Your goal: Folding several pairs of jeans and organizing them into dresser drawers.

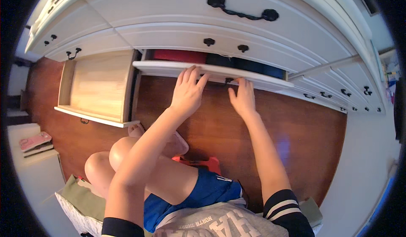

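Observation:
A white dresser fills the top of the view. Its lower middle drawer (270, 84) stands slightly out, with red (179, 56) and dark folded cloth (258, 67) showing inside. My left hand (188, 92) lies flat against the drawer's white front, fingers spread upward. My right hand (243, 98) presses the same front beside a black knob (229, 80). Neither hand holds anything.
To the left a bare wooden drawer (98, 86) is pulled far out over the brown wood floor (304, 139). My bent knees (122, 156) and a foot sit below it. A pink item (34, 141) lies on a white surface at left. Black handles (243, 9) dot the dresser.

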Demonstrator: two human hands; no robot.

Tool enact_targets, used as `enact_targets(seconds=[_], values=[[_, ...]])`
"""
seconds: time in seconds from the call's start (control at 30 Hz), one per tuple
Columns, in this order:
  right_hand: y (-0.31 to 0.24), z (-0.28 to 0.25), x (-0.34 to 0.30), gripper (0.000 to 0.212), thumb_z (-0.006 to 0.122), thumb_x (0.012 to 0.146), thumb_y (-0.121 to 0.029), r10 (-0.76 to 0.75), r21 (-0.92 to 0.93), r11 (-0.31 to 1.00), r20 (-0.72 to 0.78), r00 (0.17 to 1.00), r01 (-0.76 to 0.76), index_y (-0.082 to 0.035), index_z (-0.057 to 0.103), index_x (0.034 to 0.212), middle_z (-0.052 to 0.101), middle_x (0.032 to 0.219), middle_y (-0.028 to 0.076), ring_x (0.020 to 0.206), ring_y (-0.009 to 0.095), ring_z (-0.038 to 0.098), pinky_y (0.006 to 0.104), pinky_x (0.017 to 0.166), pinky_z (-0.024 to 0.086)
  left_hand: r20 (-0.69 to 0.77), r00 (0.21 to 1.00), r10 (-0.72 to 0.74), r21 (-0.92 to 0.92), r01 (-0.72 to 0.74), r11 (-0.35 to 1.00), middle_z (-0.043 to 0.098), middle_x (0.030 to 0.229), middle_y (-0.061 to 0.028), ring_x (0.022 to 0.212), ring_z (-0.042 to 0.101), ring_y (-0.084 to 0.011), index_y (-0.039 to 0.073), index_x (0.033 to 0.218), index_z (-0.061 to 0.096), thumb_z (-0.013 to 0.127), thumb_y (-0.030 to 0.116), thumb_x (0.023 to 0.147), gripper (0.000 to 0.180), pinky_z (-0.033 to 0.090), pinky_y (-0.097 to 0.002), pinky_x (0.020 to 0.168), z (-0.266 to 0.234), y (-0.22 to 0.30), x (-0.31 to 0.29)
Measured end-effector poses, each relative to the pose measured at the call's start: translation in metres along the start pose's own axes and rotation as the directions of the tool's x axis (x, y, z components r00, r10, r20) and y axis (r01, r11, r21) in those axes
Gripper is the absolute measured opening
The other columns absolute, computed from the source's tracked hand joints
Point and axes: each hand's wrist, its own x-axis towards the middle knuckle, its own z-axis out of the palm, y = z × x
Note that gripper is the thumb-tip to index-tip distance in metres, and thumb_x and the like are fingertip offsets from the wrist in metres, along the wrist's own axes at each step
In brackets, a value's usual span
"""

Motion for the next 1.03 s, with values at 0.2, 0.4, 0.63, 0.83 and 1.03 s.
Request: enact_targets(seconds=[0.2,0.4,0.63,0.83,1.03], values=[[0.000,0.054,0.025,0.031,0.064,0.086,-0.014,-0.063,0.040,0.998,0.293,0.954,0.054,-0.002,0.056,0.114,0.059,0.114,0.019,0.113,0.040,0.053,0.0455,0.096,0.045,0.180,0.962,-0.207,-0.022,0.214,0.977,0.061,0.115,-0.0118,0.116,0.053,-0.0313,0.008,0.115,0.064,0.068,0.009,0.078,0.037,0.036,-0.0495,0.107,-0.044,-0.052,-0.066],[0.009,0.123,0.057,0.065,0.067,0.083,-0.019,0.018,-0.156,0.985,0.537,0.843,0.079,0.004,0.042,0.139,0.053,0.130,0.024,0.121,0.039,0.051,0.0456,0.105,0.041,0.158,0.924,-0.348,-0.121,0.368,0.922,0.063,0.110,-0.0105,0.111,0.055,-0.0311,0.006,0.113,0.066,0.070,0.009,0.078,0.035,0.040,-0.0445,0.102,-0.081,-0.064,-0.089],[0.029,0.198,0.036,0.049,0.071,0.084,-0.022,0.229,0.340,0.889,0.250,0.941,-0.307,0.002,0.059,0.125,0.069,0.107,0.017,0.095,0.036,0.066,0.0392,0.083,0.053,0.135,0.850,-0.509,-0.186,0.526,0.830,0.063,0.112,-0.0165,0.107,0.057,-0.0368,0.003,0.113,0.065,0.067,0.002,0.082,0.031,0.047,-0.0421,0.093,-0.129,-0.082,-0.118],[0.021,0.203,0.062,0.023,0.064,0.093,-0.016,0.318,0.653,-0.250,0.753,0.576,-0.715,-0.005,0.058,0.112,0.065,0.111,0.014,0.104,0.028,0.063,0.0373,0.090,0.051,-0.014,0.766,-0.643,-0.186,0.630,0.754,0.063,0.102,-0.0140,0.096,0.060,-0.0314,0.002,0.108,0.065,0.067,0.001,0.083,0.025,0.048,-0.0375,0.085,-0.153,-0.116,-0.154],[0.036,0.233,0.062,0.038,0.067,0.093,-0.032,0.335,0.557,-0.316,0.823,0.458,-0.768,-0.010,0.055,0.121,0.062,0.115,0.013,0.111,0.028,0.057,0.0414,0.097,0.048,-0.386,-0.019,-0.922,-0.462,0.870,0.175,0.048,0.113,-0.0089,0.094,0.047,-0.0168,0.007,0.134,0.039,0.078,0.026,0.084,0.067,0.043,-0.0310,0.087,-0.123,-0.189,-0.281]])
